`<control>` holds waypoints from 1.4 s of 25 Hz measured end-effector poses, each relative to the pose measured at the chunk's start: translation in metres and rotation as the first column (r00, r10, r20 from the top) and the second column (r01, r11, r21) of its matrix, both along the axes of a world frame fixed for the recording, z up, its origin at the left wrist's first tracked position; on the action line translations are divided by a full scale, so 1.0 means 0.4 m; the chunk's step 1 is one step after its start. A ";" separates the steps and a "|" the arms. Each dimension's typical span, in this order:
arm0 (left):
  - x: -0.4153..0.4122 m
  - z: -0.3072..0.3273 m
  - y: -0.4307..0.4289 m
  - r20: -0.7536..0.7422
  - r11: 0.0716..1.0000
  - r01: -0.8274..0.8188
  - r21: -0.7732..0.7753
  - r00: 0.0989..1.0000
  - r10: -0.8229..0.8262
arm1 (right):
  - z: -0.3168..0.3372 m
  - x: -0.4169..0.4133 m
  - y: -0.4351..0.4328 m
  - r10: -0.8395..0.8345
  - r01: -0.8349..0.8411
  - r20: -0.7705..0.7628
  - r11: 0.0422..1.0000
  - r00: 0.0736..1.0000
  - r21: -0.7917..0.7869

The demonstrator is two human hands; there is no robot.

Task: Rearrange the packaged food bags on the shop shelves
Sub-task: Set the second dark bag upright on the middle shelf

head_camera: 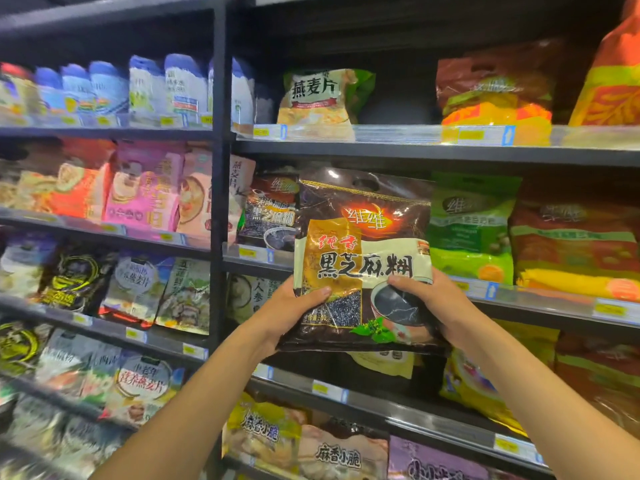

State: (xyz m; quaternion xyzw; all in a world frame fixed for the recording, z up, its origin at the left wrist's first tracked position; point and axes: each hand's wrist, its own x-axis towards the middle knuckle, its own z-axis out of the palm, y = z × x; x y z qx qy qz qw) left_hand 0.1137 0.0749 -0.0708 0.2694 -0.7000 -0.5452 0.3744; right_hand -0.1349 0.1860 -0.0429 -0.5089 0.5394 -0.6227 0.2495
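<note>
A large dark brown bag of black sesame paste (pixel 363 244) with a gold panel and Chinese lettering is held upright in front of the second shelf (pixel 519 299) of the right-hand unit. My left hand (pixel 294 310) grips its lower left corner, thumb across the front. My right hand (pixel 429 299) grips its lower right corner the same way. A similar dark sesame bag (pixel 268 209) stands on the shelf just left of it, and a green bag (pixel 471 230) stands to its right.
An oat bag (pixel 322 98) and a red-yellow bag (pixel 495 91) stand on the shelf above, with a dark gap between them. A black upright post (pixel 219 202) divides the two units. Pink, orange and dark bags fill the left shelves; yellow and purple bags sit lower right.
</note>
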 end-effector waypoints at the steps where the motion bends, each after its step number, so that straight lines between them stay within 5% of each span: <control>1: -0.001 0.007 -0.020 0.019 1.000 0.010 -0.001 1.000 -0.010 | 0.006 0.000 -0.016 -0.008 0.008 0.007 1.000 1.000 0.006; 11: -0.092 0.170 -0.180 0.229 0.971 0.002 -0.238 0.972 0.054 | 0.109 -0.089 -0.165 -0.026 0.021 0.086 0.998 0.996 0.060; 23: -0.288 0.282 -0.400 0.159 0.959 -0.051 -0.278 0.982 0.099 | 0.256 -0.275 -0.377 -0.026 0.020 0.048 0.994 0.999 0.108; 30: -0.333 0.214 -0.477 0.224 0.960 -0.086 -0.268 0.963 0.148 | 0.182 -0.308 -0.454 -0.090 0.133 -0.227 0.974 0.970 0.183; 35: -0.315 0.235 -0.469 0.453 0.893 -0.023 -0.450 0.856 0.250 | 0.191 -0.317 -0.419 -0.189 0.325 -0.543 0.931 0.818 0.166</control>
